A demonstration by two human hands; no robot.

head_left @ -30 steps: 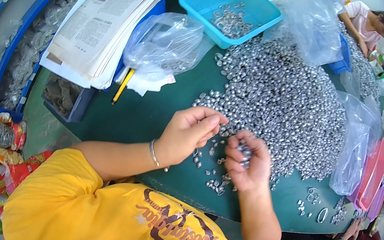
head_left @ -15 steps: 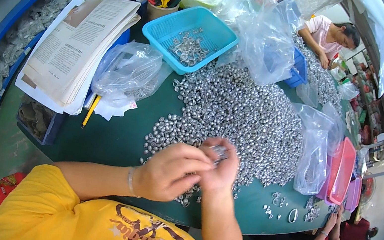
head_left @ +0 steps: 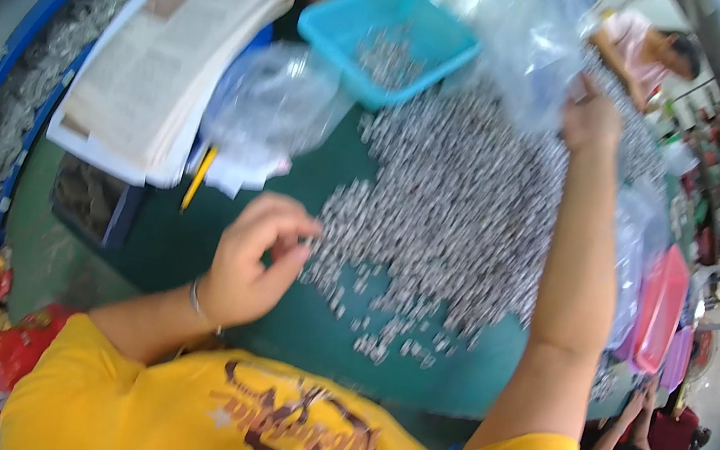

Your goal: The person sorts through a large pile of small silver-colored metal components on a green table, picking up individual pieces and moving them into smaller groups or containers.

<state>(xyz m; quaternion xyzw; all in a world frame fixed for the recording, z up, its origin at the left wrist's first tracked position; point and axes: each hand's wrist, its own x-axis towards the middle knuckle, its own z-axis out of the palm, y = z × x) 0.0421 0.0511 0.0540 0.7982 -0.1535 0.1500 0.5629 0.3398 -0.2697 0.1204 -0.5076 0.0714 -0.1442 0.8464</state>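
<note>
Metal pieces [head_left: 458,203] lie heaped mid-frame, seemingly for easy reach — left hand [head_left: 252,266] curled beside them, right hand [head_left: 593,121] upper right, grips too blurred to tell.

The green table [head_left: 188,240] supports a heap of silvery parts [head_left: 465,213], with a blue basket [head_left: 338,63] behind and a yellow pencil [head_left: 199,178] left of it.

I hold the left arm [head_left: 142,321] bent, its forearm slanting up from the lower left to the left hand [head_left: 248,266], whose fingers [head_left: 281,217] curl forward to the right above a thumb [head_left: 280,276] set slightly apart. I have the right arm [head_left: 582,260] stretched far ahead, nearly straight, the right hand [head_left: 593,121] at its end blurred, with fingers bent and their grip unclear to me.
</note>
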